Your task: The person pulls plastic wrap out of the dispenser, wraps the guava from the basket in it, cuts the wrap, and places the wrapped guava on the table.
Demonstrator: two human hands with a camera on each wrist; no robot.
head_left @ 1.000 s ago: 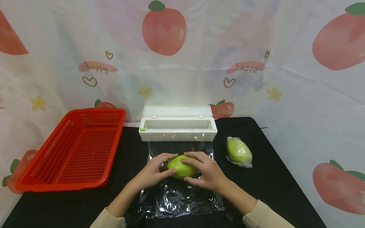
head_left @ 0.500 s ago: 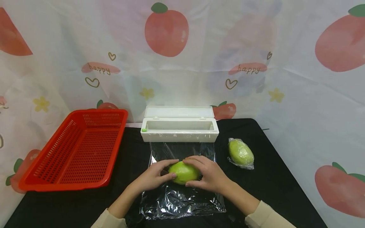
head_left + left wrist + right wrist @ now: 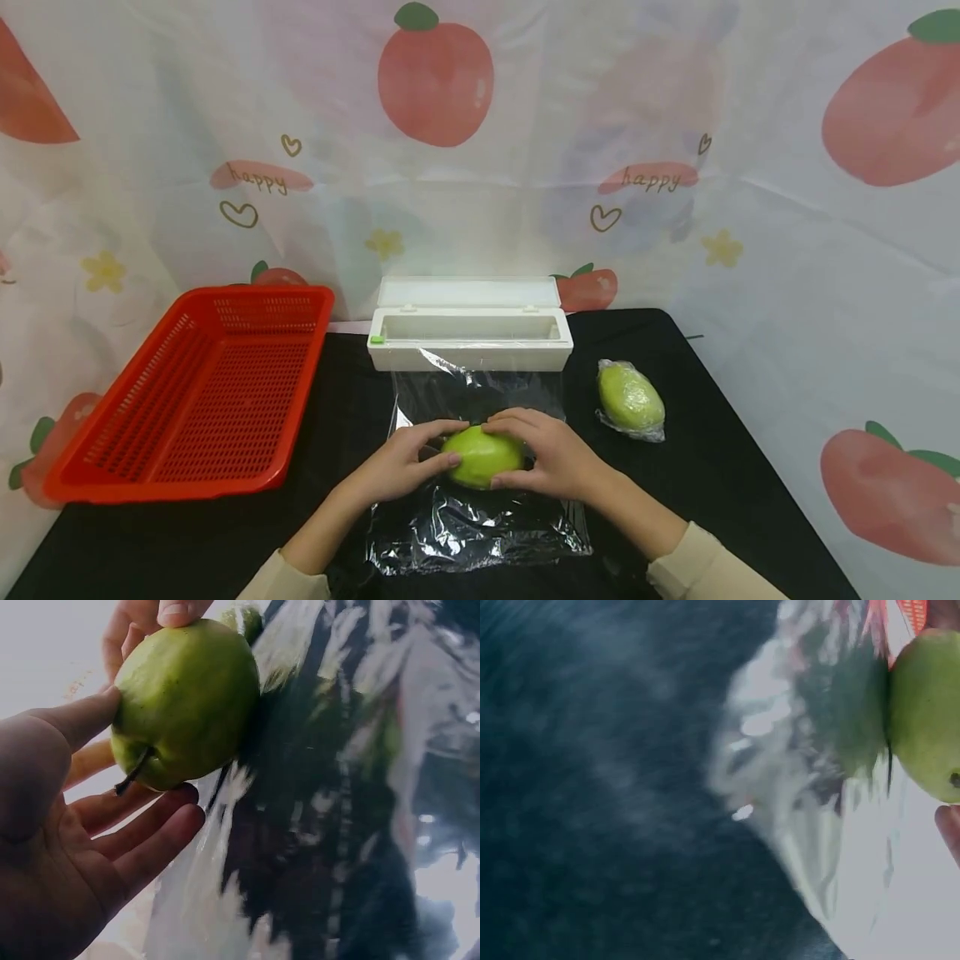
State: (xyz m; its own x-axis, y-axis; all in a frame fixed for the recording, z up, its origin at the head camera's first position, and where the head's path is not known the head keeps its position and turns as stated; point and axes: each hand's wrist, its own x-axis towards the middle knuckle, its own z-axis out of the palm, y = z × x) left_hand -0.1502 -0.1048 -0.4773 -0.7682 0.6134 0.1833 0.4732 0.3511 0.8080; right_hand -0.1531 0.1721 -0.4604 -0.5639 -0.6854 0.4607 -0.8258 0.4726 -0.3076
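Observation:
A green apple (image 3: 483,457) lies on its side on a sheet of clear cling film (image 3: 480,537) spread over the black table. From its left end my left hand (image 3: 405,463) holds it, thumb on the near side and fingers beyond. My right hand (image 3: 553,457) grips the other end the same way. A short brown stem shows at the apple's left end in the left wrist view, where the left fingers (image 3: 154,834) spread under and beside it. Only the edge of the apple (image 3: 930,712) and a fingertip show in the right wrist view.
Behind the hands stands a white cling film box (image 3: 470,361) with its lid up; the film runs from its front. A wrapped green fruit (image 3: 630,398) lies to the right. On the left sits a red plastic basket (image 3: 168,492). A printed cloth (image 3: 480,200) hangs behind.
Both hands have brought the apple a little towards the person over the film, still holding it. The film near the box shows a new bright fold. Basket and wrapped fruit have stayed put.

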